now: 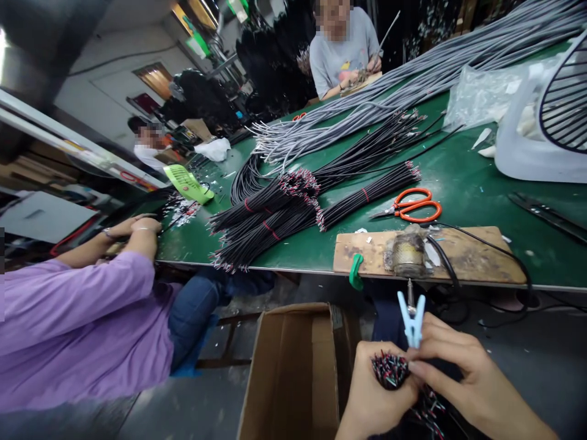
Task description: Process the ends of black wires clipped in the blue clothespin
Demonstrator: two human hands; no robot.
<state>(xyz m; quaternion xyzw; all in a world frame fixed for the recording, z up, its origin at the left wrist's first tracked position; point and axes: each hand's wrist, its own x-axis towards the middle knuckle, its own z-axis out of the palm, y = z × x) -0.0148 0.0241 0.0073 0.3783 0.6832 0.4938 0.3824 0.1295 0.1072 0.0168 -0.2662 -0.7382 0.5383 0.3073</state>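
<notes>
My left hand [373,391] is wrapped round a bundle of thin black wires [389,370] with red and white stripped ends, held upright below the table edge. My right hand [463,370] pinches the same bundle from the right, its fingers closed on the wire ends. A light blue clip [413,321] stands just above my fingers; which hand holds it I cannot tell. Right behind it a soldering iron tip [409,290] points down from a holder [408,253] on a wooden board [477,250] at the table's front edge.
The green table [468,183] carries tied black wire bundles [275,214], long grey cables [413,73], orange scissors [415,206] and a white fan [545,116]. An open cardboard box [293,366] stands on the floor. A person in purple [82,318] sits left; another person [342,52] works opposite.
</notes>
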